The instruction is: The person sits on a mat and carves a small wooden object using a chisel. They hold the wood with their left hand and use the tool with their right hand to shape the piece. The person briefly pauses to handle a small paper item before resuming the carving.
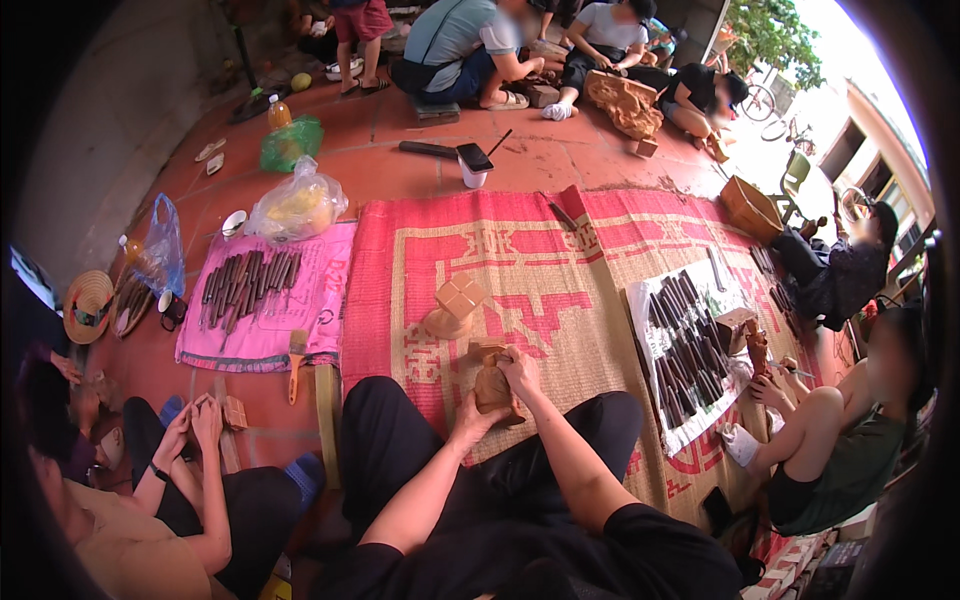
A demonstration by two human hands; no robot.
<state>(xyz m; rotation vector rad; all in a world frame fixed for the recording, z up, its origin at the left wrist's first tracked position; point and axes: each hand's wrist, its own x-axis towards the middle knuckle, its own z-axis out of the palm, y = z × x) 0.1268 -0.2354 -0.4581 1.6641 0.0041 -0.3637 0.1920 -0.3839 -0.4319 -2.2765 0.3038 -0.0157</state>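
Between my knees I hold a brown carved wooden piece (490, 385), its top flat and its body rounded. My left hand (472, 420) is wrapped round its lower left side. My right hand (519, 374) grips it near the upper right, fingers closed on the edge. The finer carving is too small to make out. Just beyond my hands a wooden block with a grooved grid on top (460, 294) sits on the mat, with a rounded wooden piece (446, 323) beside it on the near side.
A red and tan woven mat (560, 300) lies before me. Many carving tools rest on a pink sack (330, 260) at left and a white sheet (688, 432) at right. A brush (295, 370) lies left. People sit close on both sides; others work at the back.
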